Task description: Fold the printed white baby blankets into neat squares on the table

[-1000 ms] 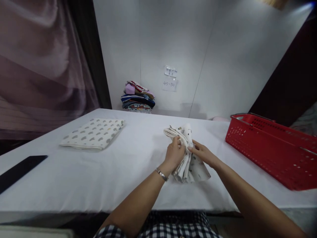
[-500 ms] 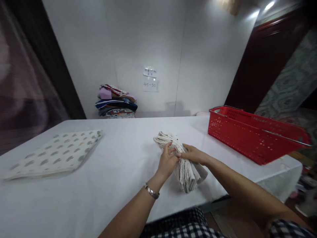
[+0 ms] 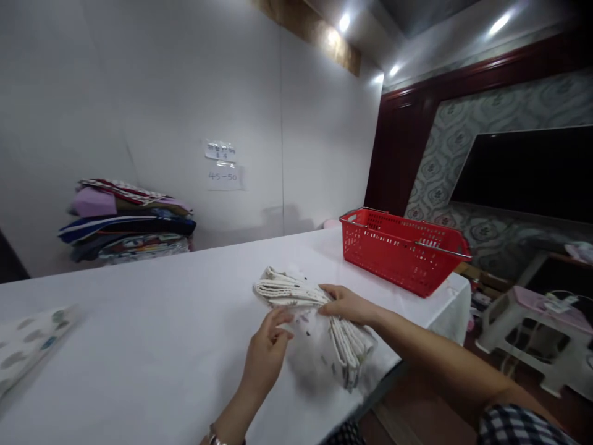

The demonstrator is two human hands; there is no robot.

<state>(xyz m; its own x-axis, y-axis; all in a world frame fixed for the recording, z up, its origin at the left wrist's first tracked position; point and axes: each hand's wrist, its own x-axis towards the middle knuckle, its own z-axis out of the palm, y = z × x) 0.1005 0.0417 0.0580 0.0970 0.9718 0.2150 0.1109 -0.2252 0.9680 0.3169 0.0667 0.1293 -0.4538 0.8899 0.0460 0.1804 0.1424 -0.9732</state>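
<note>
Near the edge of the table (image 3: 185,334), broad at left, the right hand (image 3: 348,304) grips the cloth (image 3: 293,292); beside it the left hand (image 3: 266,346) is half open, touch unclear.

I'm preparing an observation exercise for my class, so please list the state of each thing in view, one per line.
Cloth bundle: folded in layers, gripped near its middle
Right hand: closed around the bundle
Left hand: loosely open, beside the bundle
Spotted cloth: lying flat, partly out of view
Red basket: upright, handles lowered
Fabric stack: piled up
Wall screen: dark
Ceiling light: lit
Stool: upright
</note>
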